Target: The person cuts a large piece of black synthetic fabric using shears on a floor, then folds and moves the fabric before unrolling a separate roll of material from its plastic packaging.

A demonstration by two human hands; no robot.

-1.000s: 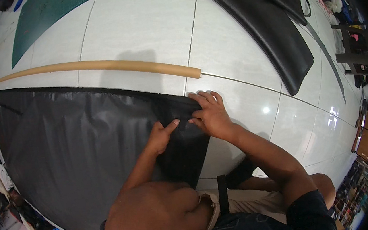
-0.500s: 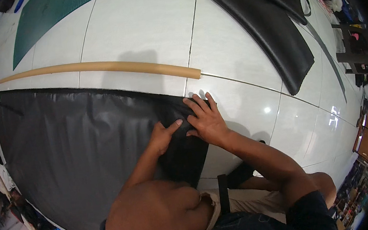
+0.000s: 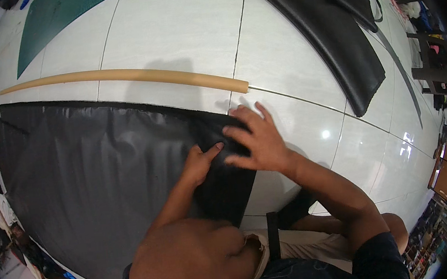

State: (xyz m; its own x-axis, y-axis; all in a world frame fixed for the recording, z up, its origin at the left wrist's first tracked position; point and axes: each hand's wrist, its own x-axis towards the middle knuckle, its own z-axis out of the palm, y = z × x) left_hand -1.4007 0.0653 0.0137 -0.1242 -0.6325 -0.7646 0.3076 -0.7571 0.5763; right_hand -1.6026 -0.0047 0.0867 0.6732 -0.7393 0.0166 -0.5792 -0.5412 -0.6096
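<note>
A large black sheet of leather-like material (image 3: 102,174) lies on the floor at the left, with a darker matte strip (image 3: 223,188) along its right end. My left hand (image 3: 199,164) is closed on the sheet where the strip begins, thumb stretched out on top and most fingers hidden. Just above the sheet's far right corner, my right hand (image 3: 262,141) is open with its fingers spread and slightly blurred; nothing is in it.
Beyond the sheet lies a long tan tube (image 3: 173,76) on the white tiled floor (image 3: 179,24). More folded black material (image 3: 328,47) is at the far right, beside a thin dark strip (image 3: 398,66). A green sheet (image 3: 59,26) lies far left. Clutter lines both sides.
My right hand has lifted off the corner of the black sheet and shifted slightly right, its fingers spreading. My left hand has stayed in place on the sheet.
</note>
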